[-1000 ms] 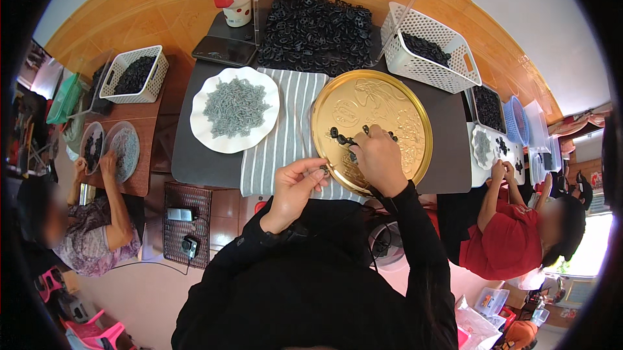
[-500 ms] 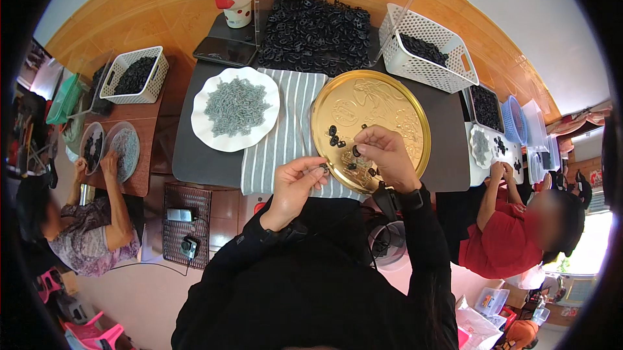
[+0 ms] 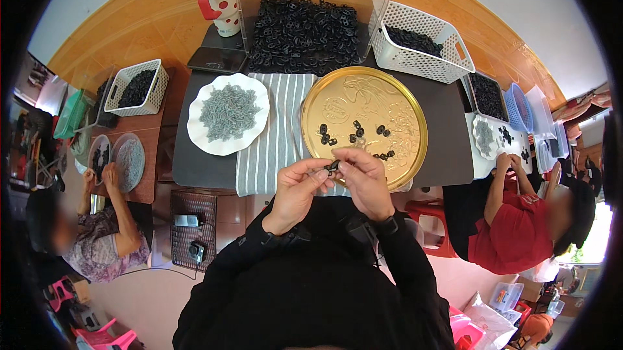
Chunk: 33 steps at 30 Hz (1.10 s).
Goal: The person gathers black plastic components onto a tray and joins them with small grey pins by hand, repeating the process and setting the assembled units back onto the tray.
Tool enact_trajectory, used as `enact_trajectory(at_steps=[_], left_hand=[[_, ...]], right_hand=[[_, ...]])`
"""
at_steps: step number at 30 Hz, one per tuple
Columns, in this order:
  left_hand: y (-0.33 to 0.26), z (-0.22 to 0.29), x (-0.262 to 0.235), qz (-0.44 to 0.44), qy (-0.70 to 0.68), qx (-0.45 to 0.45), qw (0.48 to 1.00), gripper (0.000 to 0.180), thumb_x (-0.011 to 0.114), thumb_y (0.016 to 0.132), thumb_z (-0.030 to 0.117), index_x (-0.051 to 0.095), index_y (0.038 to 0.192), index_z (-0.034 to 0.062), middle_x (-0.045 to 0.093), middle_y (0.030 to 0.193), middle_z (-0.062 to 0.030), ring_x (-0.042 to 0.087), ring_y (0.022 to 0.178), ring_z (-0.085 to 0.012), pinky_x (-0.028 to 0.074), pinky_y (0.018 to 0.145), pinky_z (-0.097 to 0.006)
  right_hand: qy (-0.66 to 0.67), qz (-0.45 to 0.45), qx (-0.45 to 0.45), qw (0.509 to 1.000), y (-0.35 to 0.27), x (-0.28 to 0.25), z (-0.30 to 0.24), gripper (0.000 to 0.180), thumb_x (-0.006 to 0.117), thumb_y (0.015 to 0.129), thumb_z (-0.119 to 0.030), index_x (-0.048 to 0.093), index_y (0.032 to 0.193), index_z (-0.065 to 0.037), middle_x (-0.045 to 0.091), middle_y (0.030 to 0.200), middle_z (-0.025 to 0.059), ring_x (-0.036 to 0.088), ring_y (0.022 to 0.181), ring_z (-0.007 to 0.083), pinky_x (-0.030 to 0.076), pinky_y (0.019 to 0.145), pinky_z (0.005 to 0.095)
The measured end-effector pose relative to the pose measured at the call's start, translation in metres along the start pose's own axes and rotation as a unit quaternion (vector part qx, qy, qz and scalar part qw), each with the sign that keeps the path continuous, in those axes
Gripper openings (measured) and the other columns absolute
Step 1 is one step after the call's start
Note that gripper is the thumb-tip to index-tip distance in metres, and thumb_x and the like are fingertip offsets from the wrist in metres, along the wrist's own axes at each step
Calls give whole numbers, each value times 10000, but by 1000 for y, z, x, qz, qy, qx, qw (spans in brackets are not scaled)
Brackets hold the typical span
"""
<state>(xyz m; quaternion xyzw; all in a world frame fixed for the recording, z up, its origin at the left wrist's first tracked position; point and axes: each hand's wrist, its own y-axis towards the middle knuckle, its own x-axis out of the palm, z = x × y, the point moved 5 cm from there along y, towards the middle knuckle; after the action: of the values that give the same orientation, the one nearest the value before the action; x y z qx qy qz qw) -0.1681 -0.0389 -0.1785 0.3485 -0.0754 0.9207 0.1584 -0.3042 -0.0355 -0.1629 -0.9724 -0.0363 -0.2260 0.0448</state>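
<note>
My left hand (image 3: 292,197) and my right hand (image 3: 367,184) meet at the front edge of the gold tray (image 3: 399,100). A small black plastic piece (image 3: 333,167) is pinched between the fingertips of both; fingers hide part of it, and I cannot make out whether a second piece is there. On the tray lie several similar black pieces (image 3: 357,133) in small clusters. Left of it, beyond a grey-and-white striped cloth (image 3: 280,113), stands a white scalloped plate (image 3: 196,131) heaped with small grey screw-like pieces (image 3: 229,113).
Behind the tray, a clear-walled bin holds a heap of black pieces (image 3: 305,32), beside a white perforated basket (image 3: 454,68). A spotted tumbler (image 3: 224,3) and a phone (image 3: 216,59) stand back left. People sit working at left (image 3: 107,246) and right (image 3: 516,227).
My right hand has moved left from over the tray to my left hand, bringing a black piece. Both hands now work together. The whole view has shifted slightly.
</note>
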Motion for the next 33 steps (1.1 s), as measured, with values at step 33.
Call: enact_trajectory(at_steps=[33], left_hand=[[-8, 6, -9, 48, 147, 72, 985, 205, 589, 859, -42, 653, 1049, 1, 637, 867, -51, 605, 703, -87, 472, 591, -193]], right_hand=[[-62, 89, -64, 992, -17, 6, 5, 169, 570, 857, 49, 609, 1020, 28, 632, 887, 44, 579, 779, 84, 465, 714, 217]])
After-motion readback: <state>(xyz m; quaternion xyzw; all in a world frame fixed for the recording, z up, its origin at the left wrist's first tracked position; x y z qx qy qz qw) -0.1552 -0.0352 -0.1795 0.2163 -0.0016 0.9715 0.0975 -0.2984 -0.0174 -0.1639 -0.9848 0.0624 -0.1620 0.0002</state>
